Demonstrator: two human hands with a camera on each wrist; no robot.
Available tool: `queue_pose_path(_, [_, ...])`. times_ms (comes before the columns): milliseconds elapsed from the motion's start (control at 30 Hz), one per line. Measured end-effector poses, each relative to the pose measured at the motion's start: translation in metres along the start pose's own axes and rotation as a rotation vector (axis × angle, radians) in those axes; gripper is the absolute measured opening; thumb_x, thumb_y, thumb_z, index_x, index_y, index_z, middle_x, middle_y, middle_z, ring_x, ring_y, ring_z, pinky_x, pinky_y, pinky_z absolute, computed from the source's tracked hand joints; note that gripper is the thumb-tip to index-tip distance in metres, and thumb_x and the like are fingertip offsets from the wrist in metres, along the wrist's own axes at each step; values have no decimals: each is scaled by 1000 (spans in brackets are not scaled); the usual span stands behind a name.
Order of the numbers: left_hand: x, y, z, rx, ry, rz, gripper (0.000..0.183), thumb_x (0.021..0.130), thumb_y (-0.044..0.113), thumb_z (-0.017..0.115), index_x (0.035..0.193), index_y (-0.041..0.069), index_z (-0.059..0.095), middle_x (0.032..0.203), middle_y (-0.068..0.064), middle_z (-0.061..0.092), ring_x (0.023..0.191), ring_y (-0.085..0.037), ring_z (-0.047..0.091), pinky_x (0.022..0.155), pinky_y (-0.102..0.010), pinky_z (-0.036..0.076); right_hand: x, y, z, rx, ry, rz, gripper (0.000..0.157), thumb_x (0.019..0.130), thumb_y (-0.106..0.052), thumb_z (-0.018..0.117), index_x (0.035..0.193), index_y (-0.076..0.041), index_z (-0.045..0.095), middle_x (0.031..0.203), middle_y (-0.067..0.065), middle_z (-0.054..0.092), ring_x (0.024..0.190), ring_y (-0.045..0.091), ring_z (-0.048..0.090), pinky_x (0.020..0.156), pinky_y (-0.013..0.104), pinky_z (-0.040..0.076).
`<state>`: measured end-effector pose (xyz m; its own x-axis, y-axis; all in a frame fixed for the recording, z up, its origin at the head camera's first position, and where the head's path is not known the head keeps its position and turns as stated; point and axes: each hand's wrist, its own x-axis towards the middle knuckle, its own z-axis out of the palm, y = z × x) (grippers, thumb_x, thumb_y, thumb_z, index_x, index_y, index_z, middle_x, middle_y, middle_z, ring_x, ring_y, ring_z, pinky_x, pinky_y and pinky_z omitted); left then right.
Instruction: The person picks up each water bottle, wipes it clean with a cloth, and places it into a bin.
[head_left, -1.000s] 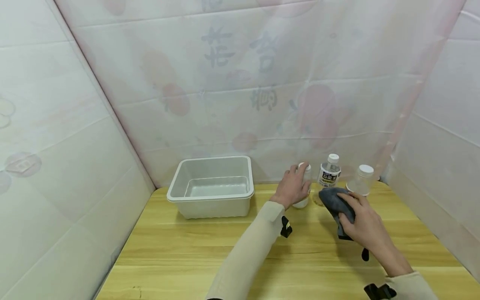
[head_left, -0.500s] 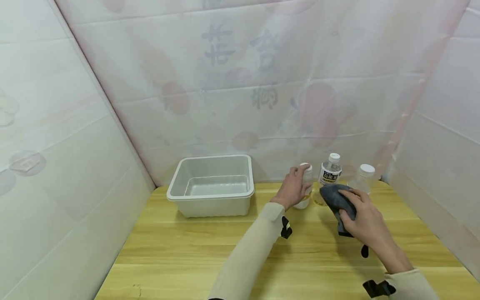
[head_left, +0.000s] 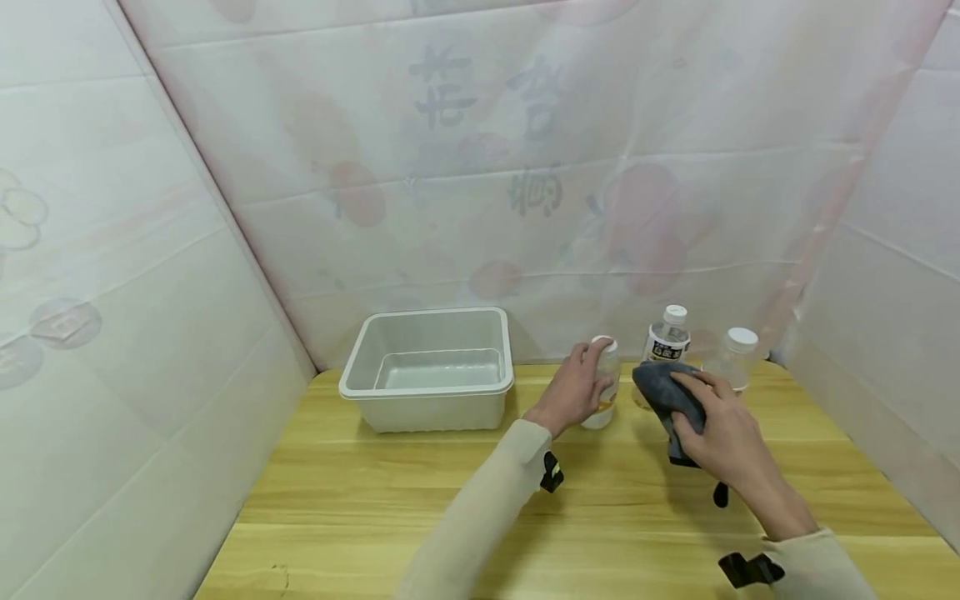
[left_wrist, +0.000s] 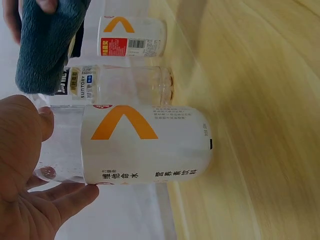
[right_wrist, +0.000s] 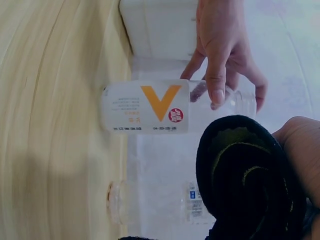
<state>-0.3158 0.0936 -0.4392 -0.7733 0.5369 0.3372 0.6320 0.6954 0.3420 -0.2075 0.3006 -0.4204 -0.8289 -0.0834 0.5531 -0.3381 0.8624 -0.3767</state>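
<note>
My left hand (head_left: 572, 392) grips a clear plastic bottle (left_wrist: 145, 145) by its upper part, one finger reaching up to the white cap. The bottle is upright, with a white label and an orange V. My right hand (head_left: 723, 433) holds a folded dark grey-blue cloth (head_left: 667, 396) just to the right of that bottle. Behind the cloth stands a narrower clear bottle (head_left: 666, 343) with a dark and white label. A third bottle (left_wrist: 132, 37), with the same orange V label, is farther right, its lower part hidden by my right hand in the head view.
A white rectangular plastic tub (head_left: 431, 410) stands at the back left of the wooden table (head_left: 390, 517). Printed white sheeting (head_left: 450, 233) closes off the back and both sides. A strap with a black fitting (head_left: 750, 571) sits at my right wrist.
The bottle and my left hand have come slightly nearer to me and to the left. The cloth has shifted a little left with my right hand. The other bottles stay put.
</note>
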Motion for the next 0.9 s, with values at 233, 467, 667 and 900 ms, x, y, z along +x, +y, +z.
queue_pose_path(233, [-20, -1, -6, 26, 5, 46, 62, 107, 31, 49, 159, 22, 15, 145, -16, 49, 120, -23, 61, 97, -31, 55, 5, -9, 2, 21, 26, -19, 55, 82, -1, 72, 136, 0, 60, 133, 38, 51, 102, 58, 58, 69, 68, 48])
queue_pose_path(467, [-39, -2, -12, 65, 16, 84, 61, 108, 30, 48, 158, 18, 16, 144, -15, 47, 115, -22, 62, 93, -30, 56, 11, -17, 7, 58, 5, -8, 55, 85, -3, 71, 139, -2, 59, 136, 36, 51, 102, 54, 59, 70, 64, 50])
queue_pose_path(667, [-51, -4, -21, 73, 30, 106, 62, 107, 30, 50, 157, 17, 17, 145, -14, 46, 112, -22, 64, 90, -29, 57, 17, -23, 13, 100, 4, 0, 55, 86, -4, 71, 139, -4, 59, 137, 32, 53, 106, 51, 59, 74, 61, 48])
queue_pose_path(900, [-62, -5, -27, 63, 16, 82, 62, 107, 32, 50, 158, 20, 17, 144, -15, 49, 112, -23, 64, 88, -31, 58, 22, -30, 20, 138, -5, -13, 56, 86, -6, 72, 140, -6, 58, 135, 30, 55, 104, 47, 59, 73, 56, 47])
